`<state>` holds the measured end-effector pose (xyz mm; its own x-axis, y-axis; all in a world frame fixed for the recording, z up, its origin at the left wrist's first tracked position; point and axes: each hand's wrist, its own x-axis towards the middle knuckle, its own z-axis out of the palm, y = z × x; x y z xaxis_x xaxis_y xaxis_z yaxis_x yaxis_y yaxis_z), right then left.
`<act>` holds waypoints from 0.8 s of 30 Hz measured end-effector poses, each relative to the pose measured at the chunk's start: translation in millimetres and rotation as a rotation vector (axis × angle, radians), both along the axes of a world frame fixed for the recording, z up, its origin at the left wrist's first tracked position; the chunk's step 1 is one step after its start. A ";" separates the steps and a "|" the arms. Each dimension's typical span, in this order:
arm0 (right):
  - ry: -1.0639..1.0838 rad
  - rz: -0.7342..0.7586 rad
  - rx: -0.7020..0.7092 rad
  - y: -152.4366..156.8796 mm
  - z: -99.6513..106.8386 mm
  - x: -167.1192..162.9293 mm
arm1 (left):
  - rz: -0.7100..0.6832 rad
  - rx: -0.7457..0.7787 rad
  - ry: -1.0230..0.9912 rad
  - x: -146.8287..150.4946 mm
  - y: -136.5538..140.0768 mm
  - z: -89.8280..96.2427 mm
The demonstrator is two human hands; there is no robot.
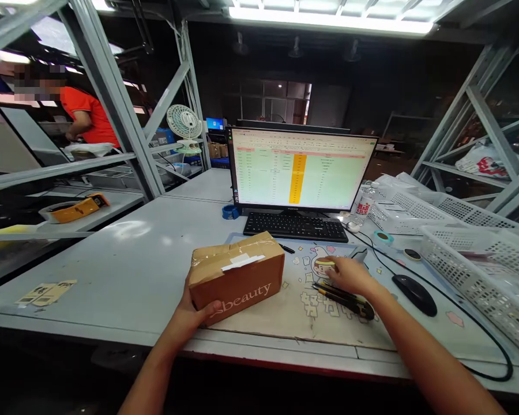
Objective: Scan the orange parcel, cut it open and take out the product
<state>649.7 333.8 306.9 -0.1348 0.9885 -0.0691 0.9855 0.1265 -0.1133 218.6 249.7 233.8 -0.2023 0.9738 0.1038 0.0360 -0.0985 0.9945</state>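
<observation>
Left hand point(190, 314) grips the near corner of a taped, rectangular cardboard box point(236, 275). Right hand point(350, 275), fingers loosely spread, rests on a slim black-and-yellow utility knife point(343, 298) on a printed desk mat point(328, 323).

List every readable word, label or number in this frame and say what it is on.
"sbeauty": printed on the front of the cardboard box, held at its near corner by the left hand.
Monitor spreadsheet: too small to read.
Desk mat lettering: large characters, not legible.
Bottle red label: blurred.
Floor stickers: unreadable.
</observation>
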 end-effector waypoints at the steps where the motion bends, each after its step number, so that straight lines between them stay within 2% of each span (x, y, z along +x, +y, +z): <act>1: -0.004 -0.035 0.024 -0.7 0.9 4.0 | 0.011 -0.001 0.013 -0.4 0.0 -0.7; 4: -0.019 -0.105 0.061 17.4 5.6 5.1 | 0.048 -0.002 0.071 -2.2 1.0 -2.3; 10: -0.051 -0.073 0.050 74.9 8.2 -13.5 | 0.024 -0.020 0.104 -2.1 3.8 3.4; 15: -0.082 -0.086 -0.028 97.7 9.2 -21.2 | 0.020 -0.027 0.060 -1.0 4.5 8.3; 17: -0.065 -0.068 -0.046 90.9 11.2 -22.3 | 0.009 -0.033 0.044 -1.5 4.2 7.1; 19: -0.027 -0.015 -0.051 70.2 11.5 -21.5 | -0.009 -0.023 0.047 -2.4 3.5 4.7; 24: 0.058 0.179 -0.104 -12.7 -10.4 -6.9 | -0.015 0.044 0.060 -4.8 2.2 -1.9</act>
<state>642.8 321.2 296.5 -0.3142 0.9363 -0.1570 0.9399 0.2834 -0.1905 213.8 251.9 231.9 -0.1799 0.9708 0.1585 0.0933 -0.1435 0.9852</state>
